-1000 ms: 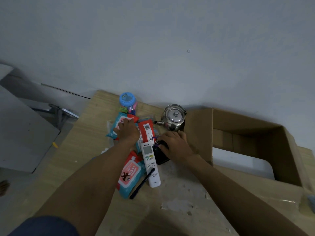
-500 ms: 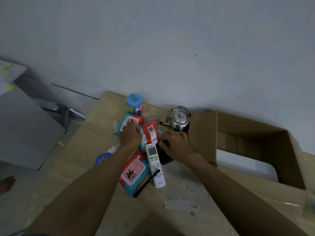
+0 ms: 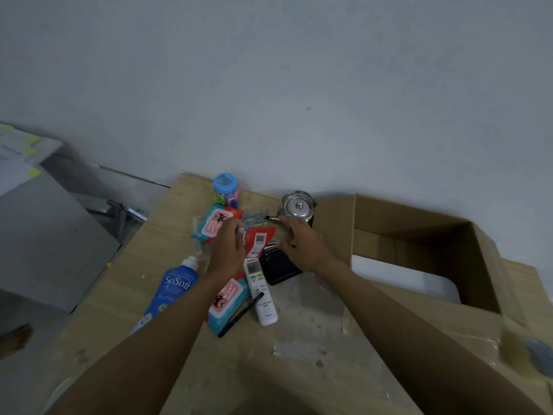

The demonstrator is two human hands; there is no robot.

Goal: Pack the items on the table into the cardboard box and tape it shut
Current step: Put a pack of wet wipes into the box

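1. Hands. My left hand (image 3: 227, 250) hovers over the middle of the pile with fingers loosely spread and grips nothing; its fingertips are blurred. My right hand (image 3: 302, 247) hangs just right of it, fingers wide apart and holding nothing, above the far edge of a black wallet (image 3: 279, 266).

2. Box. The cardboard box (image 3: 419, 217) sits on the right part of the table (image 3: 128, 283), top open. A pale surface shows at its bottom. Its left flap stands upright between the pile and the opening, so it blocks a straight sideways path.

3. Pile, far to near.
- A jar with a blue lid (image 3: 226, 187) stands near the wall.
- A metal kettle (image 3: 297, 206) stands just beside the box flap, spout pointing left.
- One pack of wipes (image 3: 214, 224) lies left of my left fingertips.
- A red packet (image 3: 258, 239) lies between my two hands.
- A white remote control (image 3: 260, 292) lies near of the red packet, touching the wallet's left side.
- A second pack of wipes (image 3: 229, 304) is partly hidden by my left wrist.
- A black pen (image 3: 241, 314) lies slanted across this pack.
- A blue bottle (image 3: 175, 290) lies at the left, its near end hidden by my left forearm.

4. Surroundings. A grey board (image 3: 45, 235) lies left of the table.
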